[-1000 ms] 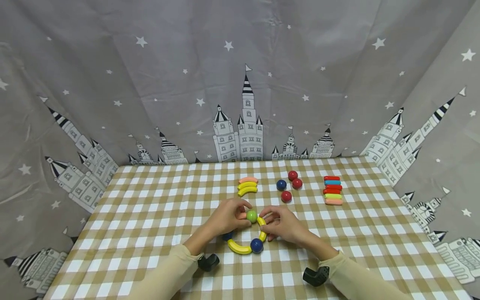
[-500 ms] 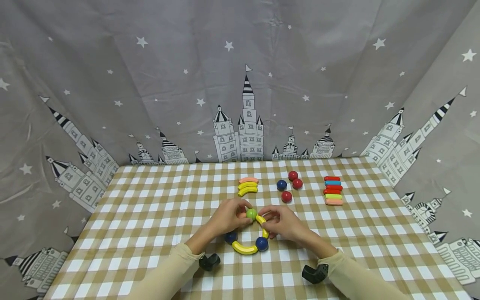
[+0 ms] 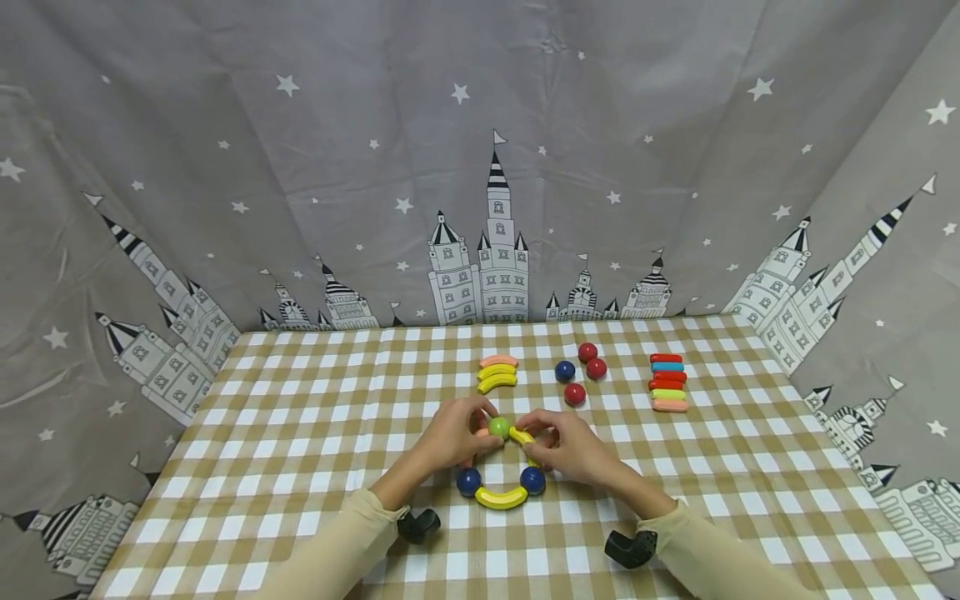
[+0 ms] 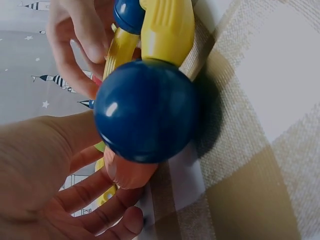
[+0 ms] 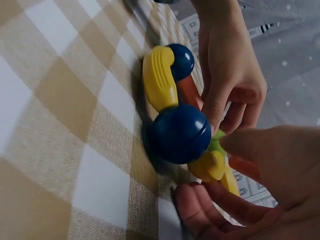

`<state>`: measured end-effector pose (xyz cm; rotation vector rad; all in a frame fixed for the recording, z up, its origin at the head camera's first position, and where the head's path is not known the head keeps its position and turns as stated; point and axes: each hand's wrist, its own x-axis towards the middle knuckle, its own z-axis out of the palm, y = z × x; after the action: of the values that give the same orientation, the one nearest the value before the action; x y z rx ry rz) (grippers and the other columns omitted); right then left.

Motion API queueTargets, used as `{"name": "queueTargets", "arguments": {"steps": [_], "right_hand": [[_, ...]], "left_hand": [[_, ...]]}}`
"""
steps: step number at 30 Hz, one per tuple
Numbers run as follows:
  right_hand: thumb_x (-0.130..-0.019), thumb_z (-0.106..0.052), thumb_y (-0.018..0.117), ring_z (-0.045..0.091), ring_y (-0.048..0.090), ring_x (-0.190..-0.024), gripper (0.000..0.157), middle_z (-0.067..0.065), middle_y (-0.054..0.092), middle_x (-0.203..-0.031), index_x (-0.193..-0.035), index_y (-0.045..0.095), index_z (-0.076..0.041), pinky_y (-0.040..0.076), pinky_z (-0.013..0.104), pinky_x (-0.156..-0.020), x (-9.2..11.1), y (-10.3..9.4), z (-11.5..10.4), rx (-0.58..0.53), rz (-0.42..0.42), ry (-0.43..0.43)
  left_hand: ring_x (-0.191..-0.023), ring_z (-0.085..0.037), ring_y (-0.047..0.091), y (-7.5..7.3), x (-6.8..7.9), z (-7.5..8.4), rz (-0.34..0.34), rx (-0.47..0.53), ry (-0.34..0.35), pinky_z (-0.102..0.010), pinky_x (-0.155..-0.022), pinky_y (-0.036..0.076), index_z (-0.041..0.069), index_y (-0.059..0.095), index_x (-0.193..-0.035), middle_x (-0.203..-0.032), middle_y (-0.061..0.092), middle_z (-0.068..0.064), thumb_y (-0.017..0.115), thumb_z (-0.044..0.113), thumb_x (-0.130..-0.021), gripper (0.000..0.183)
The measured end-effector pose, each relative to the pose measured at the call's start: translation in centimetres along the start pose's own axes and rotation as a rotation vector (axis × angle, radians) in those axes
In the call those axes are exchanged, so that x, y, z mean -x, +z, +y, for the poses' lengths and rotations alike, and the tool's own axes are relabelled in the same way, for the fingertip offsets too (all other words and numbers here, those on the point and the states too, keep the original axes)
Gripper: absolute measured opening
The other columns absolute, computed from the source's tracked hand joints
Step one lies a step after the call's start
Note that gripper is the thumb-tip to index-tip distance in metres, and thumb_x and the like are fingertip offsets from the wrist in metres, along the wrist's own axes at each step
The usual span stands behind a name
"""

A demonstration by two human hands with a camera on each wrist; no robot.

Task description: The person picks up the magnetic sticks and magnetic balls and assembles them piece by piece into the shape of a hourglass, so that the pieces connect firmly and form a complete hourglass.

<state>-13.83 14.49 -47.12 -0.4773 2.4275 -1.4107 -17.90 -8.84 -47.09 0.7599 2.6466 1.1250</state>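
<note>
Grip — left hand round orange rod, part-hidden in head view, right hand round yellow rod

In the head view, the left hand covers most of the orange rod, while the right hand masks the middle of a yellow rod! Over in the left wrist view, a blue ball blocks the green ball (barely a sliver peeks out). Both sleeves run off the head view's bottom edge.

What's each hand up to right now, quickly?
Left hand: holding the orange stick beside the green ball.
Right hand: holding the yellow curved stick next to that ball.
</note>
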Motion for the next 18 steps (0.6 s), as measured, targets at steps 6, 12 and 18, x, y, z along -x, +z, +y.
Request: {"name": "queueTargets", "arguments": {"steps": [6,12,18], "right_hand": [[-0.092,-0.024,0.08,0.017,0.063,-0.083,0.041,0.007,0.062,-0.113,-0.128,0.063,-0.014,0.052,0.026,-0.071,1.8,0.1,-0.1,0.101,-0.057,-0.096],[-0.089,-0.025,0.082,0.016,0.06,-0.086,0.029,-0.003,0.059,-0.102,-0.113,0.069,-0.016,0.051,0.027,-0.073,2.3,0.0,0.3,0.171,-0.136,-0.146],[-0.093,-0.018,0.078,0.013,0.062,-0.083,0.027,-0.003,0.068,-0.106,-0.119,0.07,-0.014,0.051,0.027,-0.073,1.9,-1.4,0.8,0.185,-0.116,-0.115]], "left_hand": [[-0.051,-0.007,0.054,-0.1,0.1,0.0,0.006,-0.009,-0.019,-0.025,-0.055,0.045,0.009,0.07,-0.102,-0.077,0.064,0.001,0.088,0.018,-0.083,0.028],[-0.065,-0.01,0.054,-0.1,0.3,0.1,0.027,-0.035,-0.053,-0.026,-0.06,0.042,0.011,0.07,-0.101,-0.079,0.065,-0.002,0.088,0.021,-0.083,0.028],[-0.068,-0.013,0.046,0.0,0.5,0.1,0.114,-0.04,-0.053,-0.027,-0.06,0.036,0.009,0.064,-0.092,-0.081,0.06,-0.004,0.09,0.017,-0.078,0.03]]}}
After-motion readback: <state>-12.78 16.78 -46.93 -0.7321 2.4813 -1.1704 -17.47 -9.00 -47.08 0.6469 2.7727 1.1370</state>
